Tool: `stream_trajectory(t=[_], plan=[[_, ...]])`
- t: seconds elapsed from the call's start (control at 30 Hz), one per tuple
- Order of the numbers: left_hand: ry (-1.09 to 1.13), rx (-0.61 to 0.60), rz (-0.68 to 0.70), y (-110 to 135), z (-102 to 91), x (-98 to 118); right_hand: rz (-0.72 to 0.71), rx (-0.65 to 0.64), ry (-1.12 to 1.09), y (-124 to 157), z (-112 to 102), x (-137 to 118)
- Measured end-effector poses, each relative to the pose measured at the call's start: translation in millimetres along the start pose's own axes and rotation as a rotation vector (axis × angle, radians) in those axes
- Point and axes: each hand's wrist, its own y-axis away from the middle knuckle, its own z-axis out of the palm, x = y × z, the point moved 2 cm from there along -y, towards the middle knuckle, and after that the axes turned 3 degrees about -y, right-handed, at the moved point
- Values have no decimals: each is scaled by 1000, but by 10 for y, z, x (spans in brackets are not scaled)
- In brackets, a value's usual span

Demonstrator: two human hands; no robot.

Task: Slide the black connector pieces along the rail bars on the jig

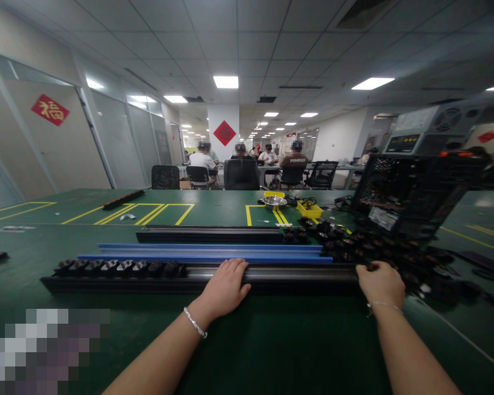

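Observation:
A long black rail (296, 277) lies across the green table in front of me. Several small black parts (115, 267) sit in a row in its left portion. My left hand (224, 288) rests on the rail's middle, fingers curled over its top edge. My right hand (381, 282) is closed at the rail's right end, fingers bent around a small dark part I cannot name. Beside that hand lies a heap of similar black parts (354, 238). Blue strips (206, 252) and a second black rail (209, 235) lie just behind.
A black perforated case (411, 192) stands at the right. A metal bowl (274, 202) and a yellow tray (309, 209) sit further back. Yellow lines mark the green table (271, 351). Several people sit at a far table (267, 167) near black chairs.

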Motion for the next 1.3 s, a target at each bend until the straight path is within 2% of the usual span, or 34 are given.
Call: stream_trajectory(t=[0.83, 1.3], plan=[[-1, -3, 2, 9, 9, -3, 30, 40, -64, -46, -41, 86], [-9, -21, -9, 10, -19, 11, 120, -167, 11, -226, 29, 293]])
